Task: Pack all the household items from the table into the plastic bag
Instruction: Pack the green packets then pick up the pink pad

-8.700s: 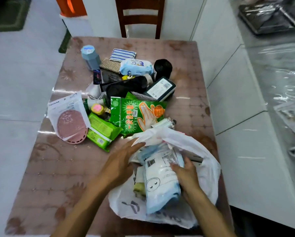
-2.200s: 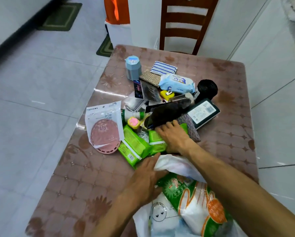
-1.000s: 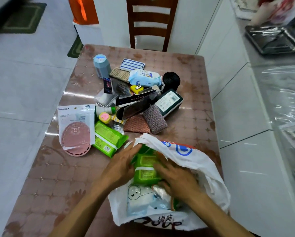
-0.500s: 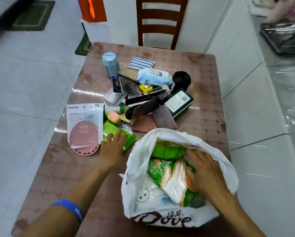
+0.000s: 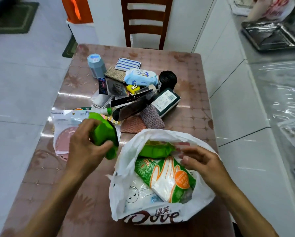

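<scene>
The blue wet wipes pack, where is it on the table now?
In the head view the blue wet wipes pack lies at the far side of the pile, between the striped cloth and the black roll.

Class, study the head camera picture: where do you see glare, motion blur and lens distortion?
Head view: glare streaks the glossy table left of the pile and the plastic-covered counter; the right hand blurs at its fingertips over the plastic bag, and the green pack in the left hand smears; the wide lens bows the counter edges.
</scene>
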{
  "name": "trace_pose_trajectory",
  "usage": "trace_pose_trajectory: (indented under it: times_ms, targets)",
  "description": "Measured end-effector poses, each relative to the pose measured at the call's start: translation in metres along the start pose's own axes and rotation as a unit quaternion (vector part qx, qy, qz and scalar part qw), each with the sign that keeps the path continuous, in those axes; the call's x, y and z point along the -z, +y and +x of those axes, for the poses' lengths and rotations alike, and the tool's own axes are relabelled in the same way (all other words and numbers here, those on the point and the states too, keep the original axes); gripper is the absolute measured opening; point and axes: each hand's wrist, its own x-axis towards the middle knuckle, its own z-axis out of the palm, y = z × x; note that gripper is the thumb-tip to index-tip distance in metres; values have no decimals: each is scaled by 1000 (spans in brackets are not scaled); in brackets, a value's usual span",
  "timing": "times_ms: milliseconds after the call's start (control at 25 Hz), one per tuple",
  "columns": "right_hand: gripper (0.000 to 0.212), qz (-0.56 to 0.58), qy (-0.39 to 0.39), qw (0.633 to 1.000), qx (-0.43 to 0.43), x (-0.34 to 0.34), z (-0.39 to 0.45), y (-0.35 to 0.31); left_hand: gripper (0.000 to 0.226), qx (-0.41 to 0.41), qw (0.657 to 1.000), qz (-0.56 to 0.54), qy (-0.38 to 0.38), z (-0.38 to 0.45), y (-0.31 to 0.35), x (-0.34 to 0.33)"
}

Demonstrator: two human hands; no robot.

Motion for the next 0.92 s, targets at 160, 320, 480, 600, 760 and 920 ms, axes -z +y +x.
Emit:
trace_pose_trajectory:
  times_ms: [160, 320, 480, 600, 760, 920]
  targets:
    - [80, 281, -199, 934, -89, -39, -14, -23, 33, -235, 947, -120, -184, -51, 88, -12]
    - [68, 289, -32, 948, -128, -39, -2, 10, 37, -212, 915, -120, -321, -76, 67, -68]
    - [90, -303, 40, 947, -98, -5, 16, 59, 51, -155, 933, 268, -183, -76, -11, -93]
    - [68, -536, 61, 838, -85, -13, 13, 73, 66, -76, 910, 347, -213, -68, -33, -97]
    - [38, -549, 124, 818, 117, -33, 8, 48, 43, -127, 964, 168, -163, -68, -28, -84]
    - [19, -417, 32, 864, 282, -70, 19, 1, 25, 164, 985, -45, 18, -52, -54, -51]
